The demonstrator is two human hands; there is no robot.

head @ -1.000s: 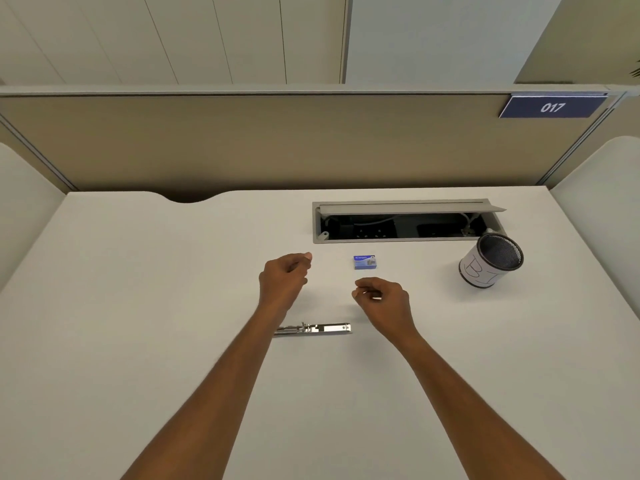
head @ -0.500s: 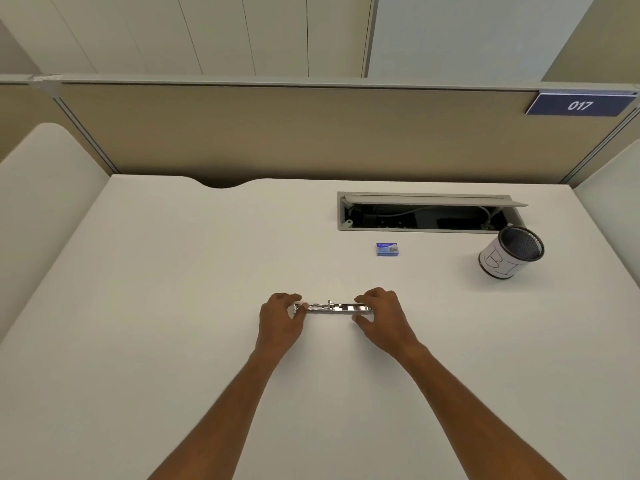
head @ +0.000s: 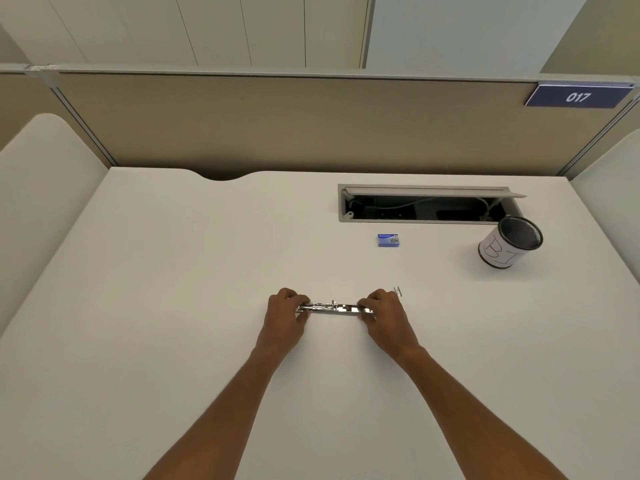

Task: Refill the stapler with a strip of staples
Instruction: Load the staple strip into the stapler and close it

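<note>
Both hands, the left hand (head: 284, 311) and right hand (head: 382, 312), pinch the ends of the shiny stapler (head: 334, 309) lying on the desk (head: 173, 306), so hold it flat while opening gently.

One stapler (head: 334, 309), one staple box (head: 388, 240), one mesh cup (head: 509, 242), two hands.

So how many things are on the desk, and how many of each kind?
Stapler, opened out flat, held at both ends by the left hand and right hand: 1
Small blue box: 1
Mesh cup with a paper label: 1
Small shiny metal piece by the right hand: 1
Total: 4
</note>
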